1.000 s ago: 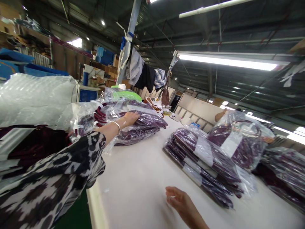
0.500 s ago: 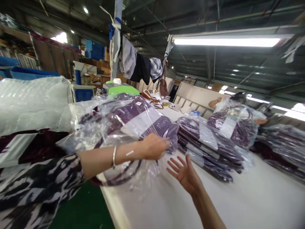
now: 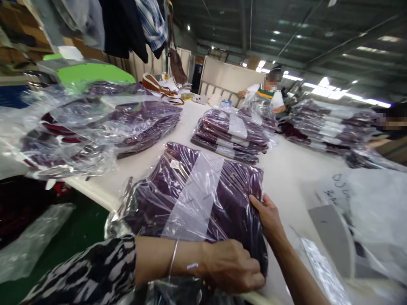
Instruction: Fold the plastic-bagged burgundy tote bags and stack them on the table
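Observation:
A folded dark purple garment in clear plastic [image 3: 235, 186], with a white band across it, lies before me on the white table [image 3: 286, 182]. My left hand [image 3: 233, 264], a bracelet on its wrist, has its fingers closed on the near right corner of this package. On the package's right edge is my right hand [image 3: 269, 212], thumb on top and fingers curled at the side, gripping it.
Loose bagged garments [image 3: 146, 123] lie at the back left, with a stack of packages [image 3: 229, 131] behind mine. Another stack [image 3: 330, 127] stands back right. White plastic [image 3: 378, 212] covers the right side. A person [image 3: 265, 95] stands across the table; another is at the far right edge.
The view has turned right and down. My left hand has come down to the near corner of a package now in front of me. My right hand, open before, now grips the package's right edge.

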A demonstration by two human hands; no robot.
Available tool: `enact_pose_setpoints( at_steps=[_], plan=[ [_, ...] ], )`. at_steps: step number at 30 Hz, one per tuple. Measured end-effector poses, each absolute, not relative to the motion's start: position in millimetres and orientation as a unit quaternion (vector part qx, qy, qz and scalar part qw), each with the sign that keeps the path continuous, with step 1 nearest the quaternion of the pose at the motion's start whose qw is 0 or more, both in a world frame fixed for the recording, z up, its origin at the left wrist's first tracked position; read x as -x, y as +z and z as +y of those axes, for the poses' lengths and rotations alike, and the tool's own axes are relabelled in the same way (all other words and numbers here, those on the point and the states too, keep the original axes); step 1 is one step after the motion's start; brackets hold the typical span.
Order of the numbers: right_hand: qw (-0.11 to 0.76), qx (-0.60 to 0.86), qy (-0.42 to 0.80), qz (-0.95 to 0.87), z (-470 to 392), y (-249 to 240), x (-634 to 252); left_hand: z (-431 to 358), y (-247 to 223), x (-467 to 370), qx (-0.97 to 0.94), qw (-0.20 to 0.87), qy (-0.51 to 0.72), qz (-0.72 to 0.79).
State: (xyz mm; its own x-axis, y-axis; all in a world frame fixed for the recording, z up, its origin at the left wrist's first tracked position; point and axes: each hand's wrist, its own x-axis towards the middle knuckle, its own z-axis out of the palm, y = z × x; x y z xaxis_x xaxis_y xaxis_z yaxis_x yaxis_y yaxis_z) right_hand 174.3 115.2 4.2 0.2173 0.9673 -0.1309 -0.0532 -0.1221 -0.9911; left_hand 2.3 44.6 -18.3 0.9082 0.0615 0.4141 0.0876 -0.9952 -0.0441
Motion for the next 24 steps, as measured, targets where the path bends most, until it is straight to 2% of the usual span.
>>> enact_pose_setpoints(
  at_steps=[2, 5, 7, 9, 12, 14, 15, 19, 24],
  plan=[
    [0.557, 0.596, 0.411, -0.407, 111, 6, -199, 55, -16, -23, 0.981, 0.017, -0.191, -0.024],
    [0.518, 0.672, 0.314, -0.425, 129, -4, -231, 75, -3, -48, 0.989, -0.057, -0.115, -0.069],
    [0.492, 0.711, 0.289, -0.411, 146, -18, -247, 88, 16, -45, 0.984, -0.129, -0.072, -0.101],
    [0.491, 0.721, 0.287, -0.395, 160, -34, -260, 106, 38, -20, 0.967, -0.167, -0.082, -0.174],
    [0.495, 0.715, 0.297, -0.394, 167, -50, -269, 144, 55, 54, 0.892, -0.025, -0.178, -0.415],
    [0.494, 0.708, 0.307, -0.401, 168, -56, -272, 168, 48, 110, 0.825, 0.067, -0.163, -0.538],
    [0.491, 0.705, 0.311, -0.405, 168, -57, -273, 177, 39, 135, 0.804, 0.077, -0.138, -0.574],
    [0.482, 0.702, 0.296, -0.432, 178, -59, -277, 194, 2, 190, 0.804, -0.002, -0.055, -0.592],
    [0.470, 0.725, 0.217, -0.453, 207, -56, -272, 210, -6, 189, 0.846, -0.026, -0.083, -0.526]
  ],
)
